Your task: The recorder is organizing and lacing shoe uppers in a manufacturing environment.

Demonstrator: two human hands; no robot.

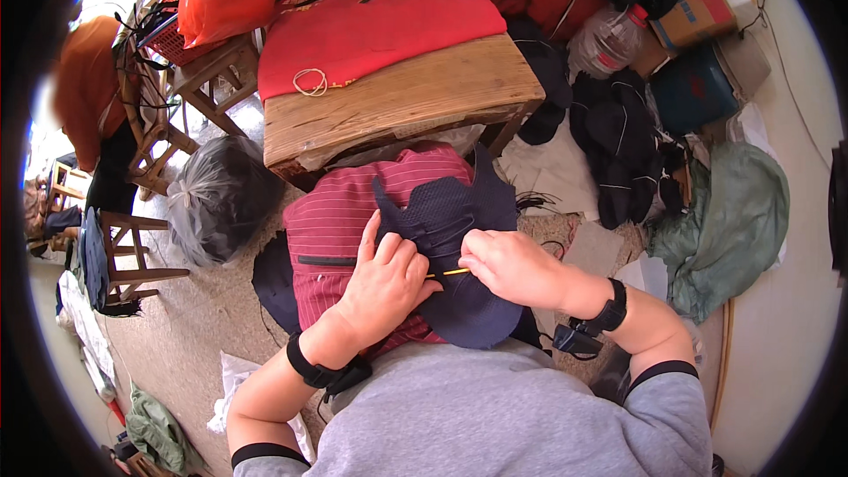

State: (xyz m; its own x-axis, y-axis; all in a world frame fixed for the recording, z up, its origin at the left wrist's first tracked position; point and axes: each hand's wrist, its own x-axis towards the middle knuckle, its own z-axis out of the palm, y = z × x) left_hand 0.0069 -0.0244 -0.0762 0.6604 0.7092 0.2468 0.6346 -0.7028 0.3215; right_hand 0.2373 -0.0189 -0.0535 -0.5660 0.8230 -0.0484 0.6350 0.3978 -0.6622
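Across my lap, over a maroon striped cloth (329,212), lies a navy cap (442,203) with a rounded brim (477,322) toward me and loose pointed panels on the far side. My left hand (389,276) presses on the cap's left part, its index finger stretched along the fabric and the other fingers bent, thumb near the brim seam. Pinched in the fingertips of my right hand (508,265) is a thin yellow stick (456,272), lying across the cap toward my left thumb. Its tip is hard to make out.
Ahead stands a low wooden table (397,97) with a red cloth (389,26) and a loop of cord (310,82). A filled plastic bag (216,199) and a stool (132,256) are left. Dark caps (618,141), a plastic jug (609,40) and green cloth (729,221) lie right.
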